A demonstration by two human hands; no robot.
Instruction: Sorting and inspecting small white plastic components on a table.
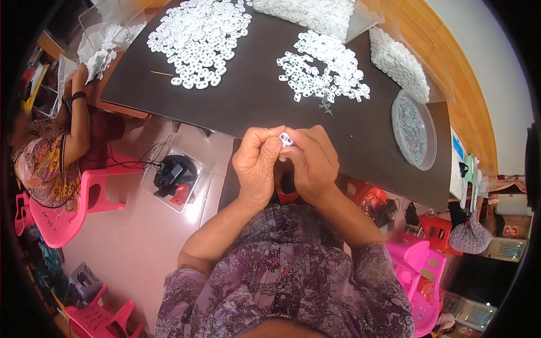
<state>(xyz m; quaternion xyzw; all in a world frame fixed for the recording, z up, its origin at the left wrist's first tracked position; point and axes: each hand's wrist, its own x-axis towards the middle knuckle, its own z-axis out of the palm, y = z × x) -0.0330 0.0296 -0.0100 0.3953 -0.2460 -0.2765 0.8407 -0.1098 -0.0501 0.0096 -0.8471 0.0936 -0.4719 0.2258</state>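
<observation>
Between my fingertips, in front of the table's near edge, is a small white plastic piece [285, 139] with two holes. My left hand [256, 166] pinches it from the left with thumb and forefinger. From the other side my right hand [316, 162] closes on the same piece, its fingers curled. Beyond my hands lies a loose pile of small white parts [326, 62], with a few small grey-green pieces [325, 103] at its near edge. A larger heap of white two-holed pieces [197, 42] spreads over the far left of the table.
The dark table [248, 96] carries a round clear tub [430, 138] of small grey-green parts at right. Clear bins of white parts [397, 65] line its far side. A thin yellow stick [162, 73] lies at left. Another person [56, 152] sits left near a pink chair [84, 197].
</observation>
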